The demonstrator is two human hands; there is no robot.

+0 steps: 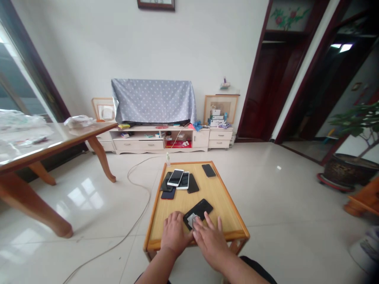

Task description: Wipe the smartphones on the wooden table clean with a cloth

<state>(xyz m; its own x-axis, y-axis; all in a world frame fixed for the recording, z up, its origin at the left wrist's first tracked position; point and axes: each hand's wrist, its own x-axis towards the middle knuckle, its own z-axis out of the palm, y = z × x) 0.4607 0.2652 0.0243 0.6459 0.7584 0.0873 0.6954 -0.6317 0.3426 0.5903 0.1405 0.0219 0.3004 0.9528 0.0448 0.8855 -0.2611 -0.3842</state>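
A black smartphone [203,206] lies slantwise near the front of the small wooden table [220,197]. My left hand [174,233] is at its left end, fingers bent beside the edge and thumb by the lower corner, bracing it. My right hand [211,238] presses a small grey-white cloth [192,220] onto the phone with its fingertips, the other fingers spread above the surface. Farther back lie a white-framed phone [175,177], another white phone [184,180], a black phone [193,183] and a dark blue phone [168,193], partly overlapping. One dark phone [209,170] lies apart at the back right.
A small clear bottle [168,160] stands at the table's far left corner. A cable [139,215] runs over the floor on the left, near a larger table [100,130]. A low white cabinet [142,146] lines the wall; a potted plant [349,169] stands at right.
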